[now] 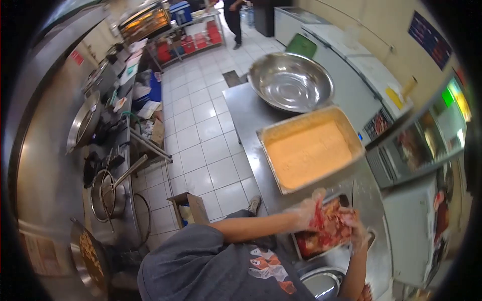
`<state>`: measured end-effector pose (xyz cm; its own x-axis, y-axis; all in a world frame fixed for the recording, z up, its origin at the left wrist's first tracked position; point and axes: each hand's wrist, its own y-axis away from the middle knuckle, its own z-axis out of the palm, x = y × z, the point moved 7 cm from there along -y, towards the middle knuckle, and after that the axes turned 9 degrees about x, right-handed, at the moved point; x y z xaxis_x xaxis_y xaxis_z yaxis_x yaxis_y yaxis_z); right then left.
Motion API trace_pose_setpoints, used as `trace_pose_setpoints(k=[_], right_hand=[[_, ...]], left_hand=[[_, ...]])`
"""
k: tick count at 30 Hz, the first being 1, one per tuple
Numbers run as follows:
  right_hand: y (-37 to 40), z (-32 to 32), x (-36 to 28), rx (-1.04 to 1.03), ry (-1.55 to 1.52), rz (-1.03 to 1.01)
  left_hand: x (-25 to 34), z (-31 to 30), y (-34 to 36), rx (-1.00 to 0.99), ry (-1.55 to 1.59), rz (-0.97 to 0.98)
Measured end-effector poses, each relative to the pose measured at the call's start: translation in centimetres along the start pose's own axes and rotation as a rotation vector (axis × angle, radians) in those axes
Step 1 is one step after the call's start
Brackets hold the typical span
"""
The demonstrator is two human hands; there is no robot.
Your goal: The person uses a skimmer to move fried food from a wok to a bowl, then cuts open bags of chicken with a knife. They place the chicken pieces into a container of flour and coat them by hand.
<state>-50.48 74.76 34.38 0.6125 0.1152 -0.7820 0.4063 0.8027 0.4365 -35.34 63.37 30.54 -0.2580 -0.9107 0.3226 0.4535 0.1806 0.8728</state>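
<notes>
My left hand (307, 210), in a clear plastic glove smeared with red, grips the near side of some raw meat (334, 223). On the other side my right hand (357, 232), also gloved, has its fingers curled round the pieces. The meat is red and pale pink and sits over a rectangular metal tray (314, 248) on the steel table (261, 168). Beyond the hands stands a larger rectangular pan (281, 186) of smooth orange powder (309, 153). The fingertips are partly hidden by the meat.
A wide steel bowl (291, 85) stands at the table's far end. Below the meat tray is a round metal lid or bowl (321, 283). Pots and a wok (83, 256) line the left counter. A cardboard box (190, 209) sits on the floor; another person (233, 22) stands far back.
</notes>
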Motion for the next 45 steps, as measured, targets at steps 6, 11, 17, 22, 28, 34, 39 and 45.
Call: trace_pose_setpoints(k=[6,11,17,22,28,34,39,45], right_hand=[[-4.6,-0.9,-1.9,0.175,-0.51,0.038],[-10.8,7.3,-5.0,0.129,-0.424,-0.166],[-24.2,5.3,-4.2,0.003,-0.41,0.038],[-32.4,0.4,-1.4,0.084,-0.384,0.16],[-32.5,0.7,-3.9,0.541,-0.408,-0.134],[-37.3,1.3,-2.7,0.073,-0.881,0.25],[-34.7,1.7,-3.3,0.597,-0.863,0.31],[-30.7,0.1,-3.5,0.392,-0.507,0.159]], left_hand=[[0.6,2.2,3.0,-0.345,0.024,0.032],[0.7,1.1,3.7,-0.186,-0.029,-0.165],[2.8,0.8,5.1,-0.243,0.023,-0.133],[3.2,1.6,4.3,-0.262,0.237,0.016],[1.8,0.9,2.5,-0.177,0.192,-0.172],[-0.4,2.4,1.1,-0.278,0.277,-0.239],[-0.6,1.7,1.9,-0.313,0.289,-0.155],[2.2,1.9,4.7,-0.331,0.196,-0.021]])
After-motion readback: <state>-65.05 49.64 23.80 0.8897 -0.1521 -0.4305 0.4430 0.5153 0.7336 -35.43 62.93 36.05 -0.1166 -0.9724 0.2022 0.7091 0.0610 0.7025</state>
